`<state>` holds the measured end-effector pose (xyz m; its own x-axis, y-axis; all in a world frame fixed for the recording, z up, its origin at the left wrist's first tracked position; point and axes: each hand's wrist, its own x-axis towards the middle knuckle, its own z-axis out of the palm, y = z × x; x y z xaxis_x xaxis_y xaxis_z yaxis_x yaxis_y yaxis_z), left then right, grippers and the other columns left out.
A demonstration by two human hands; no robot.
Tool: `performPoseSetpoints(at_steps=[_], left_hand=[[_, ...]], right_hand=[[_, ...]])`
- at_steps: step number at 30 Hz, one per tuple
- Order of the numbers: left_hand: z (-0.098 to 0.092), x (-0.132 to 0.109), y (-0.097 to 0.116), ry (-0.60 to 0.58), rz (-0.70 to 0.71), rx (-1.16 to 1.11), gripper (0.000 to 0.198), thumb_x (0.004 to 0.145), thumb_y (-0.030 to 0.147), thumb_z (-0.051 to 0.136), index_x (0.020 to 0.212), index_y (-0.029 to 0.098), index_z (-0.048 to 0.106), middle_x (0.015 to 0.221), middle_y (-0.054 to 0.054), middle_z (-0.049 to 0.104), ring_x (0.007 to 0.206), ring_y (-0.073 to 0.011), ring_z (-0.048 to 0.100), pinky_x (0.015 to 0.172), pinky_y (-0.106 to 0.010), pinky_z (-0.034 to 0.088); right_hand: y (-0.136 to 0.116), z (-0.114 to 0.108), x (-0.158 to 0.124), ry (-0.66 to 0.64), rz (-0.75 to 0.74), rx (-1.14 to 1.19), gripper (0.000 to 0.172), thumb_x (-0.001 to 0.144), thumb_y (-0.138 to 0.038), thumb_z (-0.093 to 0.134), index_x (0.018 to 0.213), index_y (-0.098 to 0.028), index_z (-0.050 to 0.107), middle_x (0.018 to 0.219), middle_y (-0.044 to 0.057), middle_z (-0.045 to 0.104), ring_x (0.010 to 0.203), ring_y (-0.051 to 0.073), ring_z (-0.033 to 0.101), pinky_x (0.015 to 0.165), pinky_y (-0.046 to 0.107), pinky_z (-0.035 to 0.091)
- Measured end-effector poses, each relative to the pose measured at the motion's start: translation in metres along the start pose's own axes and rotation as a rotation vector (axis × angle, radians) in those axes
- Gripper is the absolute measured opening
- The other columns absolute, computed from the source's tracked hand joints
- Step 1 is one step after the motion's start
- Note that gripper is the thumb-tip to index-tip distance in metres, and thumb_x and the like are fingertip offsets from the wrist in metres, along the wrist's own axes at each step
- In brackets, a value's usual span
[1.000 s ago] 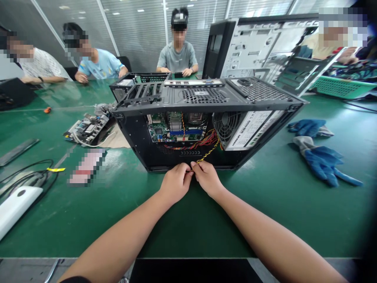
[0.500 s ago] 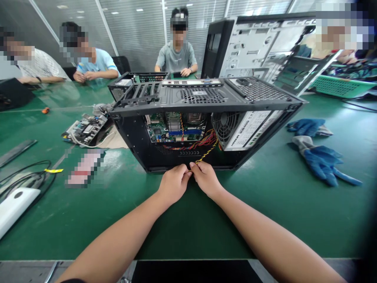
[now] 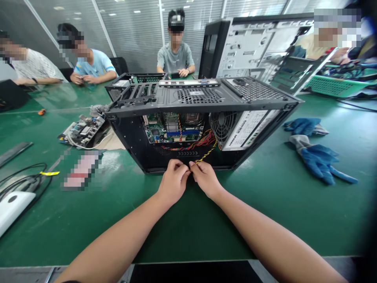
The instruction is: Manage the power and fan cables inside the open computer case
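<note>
An open black computer case (image 3: 126,129) lies on its side in front of me. Inside it are a green motherboard (image 3: 154,135), a power supply (image 3: 250,131) with a fan, and a bundle of red and orange wires (image 3: 203,142). A twisted yellow-and-black cable (image 3: 208,152) runs from the power supply to my hands at the case's near edge. My right hand (image 3: 206,179) pinches this cable. Fingertip to fingertip with it, my left hand (image 3: 173,181) is closed in a pinch on the cable's near end, which the fingers mostly hide.
Blue work gloves (image 3: 318,157) lie at right. On the left are a loose circuit board assembly (image 3: 84,131), black cables (image 3: 44,181) and a white device (image 3: 14,210). Behind stand another open case (image 3: 244,47) and a green basket (image 3: 335,86). Several people sit around the table (image 3: 188,232).
My left hand's fingers have shifted slightly, with the index finger more bent and raised. My right hand keeps its pinch. The whole view has moved a little.
</note>
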<state>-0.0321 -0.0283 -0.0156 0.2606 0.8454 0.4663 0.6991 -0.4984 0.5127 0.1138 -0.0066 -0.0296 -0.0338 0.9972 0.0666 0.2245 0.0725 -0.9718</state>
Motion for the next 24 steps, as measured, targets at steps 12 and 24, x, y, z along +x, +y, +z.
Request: performPoseSetpoints(at_steps=[12,24], left_hand=[[-0.0035,0.0043,-0.0026,-0.129,0.004,-0.009,0.018,0.099,0.02,0.044,0.085,0.02,0.056,0.086,-0.002,0.059,0.077,-0.0153,0.057,0.071,-0.028,0.048],[0.0028,-0.0004,-0.0045,-0.051,-0.02,-0.05,0.005,0.095,0.018,0.051,0.098,0.021,0.054,0.094,-0.004,0.063,0.086,-0.0184,0.062,0.077,-0.031,0.051]], right_hand=[[0.0006,0.0005,-0.0011,-0.017,-0.011,0.001,0.044,0.092,-0.055,0.048,0.062,-0.023,0.041,0.049,-0.003,0.044,0.047,0.013,0.039,0.049,0.028,0.031],[-0.0041,-0.0003,-0.0012,-0.006,0.013,-0.001,0.048,0.09,-0.057,0.049,0.057,-0.023,0.042,0.048,-0.003,0.045,0.048,0.013,0.041,0.05,0.029,0.033]])
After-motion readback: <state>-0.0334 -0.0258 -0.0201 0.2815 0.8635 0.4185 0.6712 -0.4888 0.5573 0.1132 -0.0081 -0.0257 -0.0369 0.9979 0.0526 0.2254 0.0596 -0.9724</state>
